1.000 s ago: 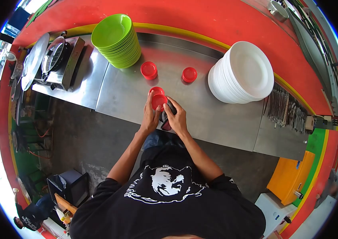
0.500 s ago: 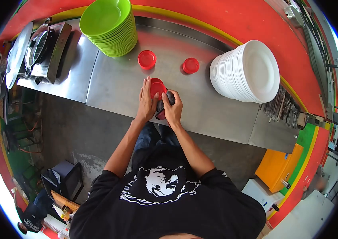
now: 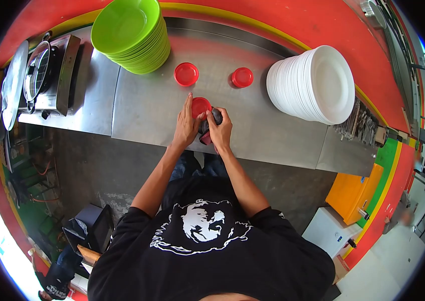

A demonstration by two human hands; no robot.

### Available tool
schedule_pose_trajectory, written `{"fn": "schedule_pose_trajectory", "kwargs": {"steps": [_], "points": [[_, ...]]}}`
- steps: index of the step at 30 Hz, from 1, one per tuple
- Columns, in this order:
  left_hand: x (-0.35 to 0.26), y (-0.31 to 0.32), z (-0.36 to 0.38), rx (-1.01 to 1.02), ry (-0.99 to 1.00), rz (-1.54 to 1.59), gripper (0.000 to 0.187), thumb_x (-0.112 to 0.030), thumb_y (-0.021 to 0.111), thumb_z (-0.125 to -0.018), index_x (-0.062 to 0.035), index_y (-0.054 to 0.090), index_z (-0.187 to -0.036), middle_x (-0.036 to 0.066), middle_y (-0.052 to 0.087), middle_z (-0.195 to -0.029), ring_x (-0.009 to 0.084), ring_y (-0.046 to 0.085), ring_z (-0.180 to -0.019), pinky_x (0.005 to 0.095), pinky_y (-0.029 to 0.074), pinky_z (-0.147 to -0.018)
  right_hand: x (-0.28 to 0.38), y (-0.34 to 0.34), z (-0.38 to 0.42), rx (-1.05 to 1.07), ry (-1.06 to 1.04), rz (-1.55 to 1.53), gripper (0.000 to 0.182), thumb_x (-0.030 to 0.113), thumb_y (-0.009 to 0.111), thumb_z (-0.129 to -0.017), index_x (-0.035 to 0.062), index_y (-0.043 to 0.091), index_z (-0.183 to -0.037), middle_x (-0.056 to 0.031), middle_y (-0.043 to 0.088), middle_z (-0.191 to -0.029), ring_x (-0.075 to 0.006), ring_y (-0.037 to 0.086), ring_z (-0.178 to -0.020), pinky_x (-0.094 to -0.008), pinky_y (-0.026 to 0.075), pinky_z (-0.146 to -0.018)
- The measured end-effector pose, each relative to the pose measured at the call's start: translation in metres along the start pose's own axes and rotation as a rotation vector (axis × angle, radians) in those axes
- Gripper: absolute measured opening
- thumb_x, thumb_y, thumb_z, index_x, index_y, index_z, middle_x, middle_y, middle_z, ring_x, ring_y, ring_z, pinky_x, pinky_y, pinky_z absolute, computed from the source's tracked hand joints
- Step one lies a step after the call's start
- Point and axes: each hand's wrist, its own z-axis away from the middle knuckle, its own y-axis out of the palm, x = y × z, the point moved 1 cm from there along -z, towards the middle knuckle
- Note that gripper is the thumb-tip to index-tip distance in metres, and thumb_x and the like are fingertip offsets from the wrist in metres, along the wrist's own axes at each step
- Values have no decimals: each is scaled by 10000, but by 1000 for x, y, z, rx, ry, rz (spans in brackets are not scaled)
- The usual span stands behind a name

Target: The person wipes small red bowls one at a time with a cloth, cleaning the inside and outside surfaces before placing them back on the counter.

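Note:
A small red bowl (image 3: 201, 106) sits near the front of the steel counter, between my hands. My left hand (image 3: 186, 126) lies along its left side, fingers stretched up and thumb at the near rim, holding it. My right hand (image 3: 220, 130) is closed on a crumpled dark cloth (image 3: 217, 116) against the bowl's right side. The cloth's dark red part hangs below, between the hands. Farther back on the counter stand a second red bowl (image 3: 186, 74) and some smaller red bowls (image 3: 242, 77), which may be stacked.
Tall stacks of green bowls (image 3: 132, 37) and white plates (image 3: 310, 85) stand at the back of the steel counter (image 3: 267, 143). A portable stove (image 3: 62, 75) with a lidded pan is at left. Cutlery (image 3: 355, 120) lies at right. Another person (image 3: 57, 278) is at lower left.
The view has shifted slightly. My hands stay at the red bowl, with the cloth still in my right hand and only small finger movement.

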Motion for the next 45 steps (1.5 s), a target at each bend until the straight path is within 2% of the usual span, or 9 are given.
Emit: {"fn": "schedule_pose_trajectory", "kwargs": {"steps": [2, 11, 12, 15, 20, 26, 31, 36, 45], "points": [[2, 0, -3, 21, 2, 37, 706, -249, 568, -983, 18, 210, -1529, 235, 291, -1563, 404, 366, -1394, 478, 327, -1110, -3, 2, -2, -4, 13, 10, 297, 254, 731, -897, 12, 638, -1042, -149, 701, -876, -244, 682, -781, -346, 526, -729], [-8, -16, -4, 13, 29, 40, 621, -266, 511, -1022, 48, 266, -1498, 272, 361, -1508, 419, 361, -1400, 491, 323, -1118, 9, -16, 4, 49, 24, 58, 406, 367, 717, -899, 27, 637, -1105, -184, 706, -955, -293, 698, -879, -368, 527, -785], [-15, -21, -3, -14, 59, 16, 603, -264, 502, -1026, 51, 282, -1491, 275, 371, -1501, 422, 356, -1404, 492, 321, -1120, 7, -21, 5, 37, 8, 92, 461, 410, 713, -893, 31, 637, -1143, -186, 703, -1021, -294, 688, -949, -366, 518, -841], [-49, -38, -4, -35, 135, 62, 549, -258, 468, -1042, 59, 327, -1468, 282, 396, -1481, 428, 346, -1410, 490, 305, -1137, 2, -40, 8, 23, 96, 28, 516, 449, 704, -887, 21, 636, -1167, -183, 694, -1081, -293, 670, -1012, -361, 502, -891], [-94, -29, -23, 116, 135, 337, 579, -341, 397, -1064, 55, 316, -1478, 259, 377, -1508, 395, 334, -1428, 448, 275, -1166, -13, -68, 3, -73, 148, -135, 708, 425, 713, -889, -48, 507, -1374, -180, 658, -1186, -232, 626, -1085, -326, 465, -959], [-91, 29, -74, 183, -34, 523, 716, -487, 340, -1057, 55, 244, -1515, 260, 314, -1551, 355, 309, -1449, 393, 264, -1171, -6, -90, -24, -122, 107, -258, 631, 320, 699, -917, -54, 502, -1386, -165, 592, -1321, -201, 559, -1188, -295, 411, -1023], [-68, 73, -103, 178, -276, 544, 758, -528, 327, -1048, 60, 236, -1518, 260, 309, -1552, 345, 316, -1444, 384, 271, -1169, -14, -92, -67, -64, 74, -233, 674, 284, 690, -914, -72, 437, -1428, -184, 595, -1304, -209, 571, -1164, -299, 422, -1007], [-72, 85, -120, 155, -330, 594, 746, -522, 321, -1052, 61, 251, -1513, 253, 327, -1542, 339, 342, -1427, 387, 289, -1162, -14, -96, -104, 111, 63, -172, 790, 285, 691, -912, -103, 306, -1482, -193, 657, -1164, -182, 608, -1032, -280, 465, -912], [-91, 104, -122, 49, -342, 651, 726, -509, 310, -1058, 62, 279, -1504, 240, 360, -1524, 327, 390, -1398, 393, 320, -1148, -16, -98, -129, 242, -14, -108, 796, 275, 685, -912, -80, 279, -1499, -179, 690, -1117, -203, 649, -991, -297, 486, -885]]}}
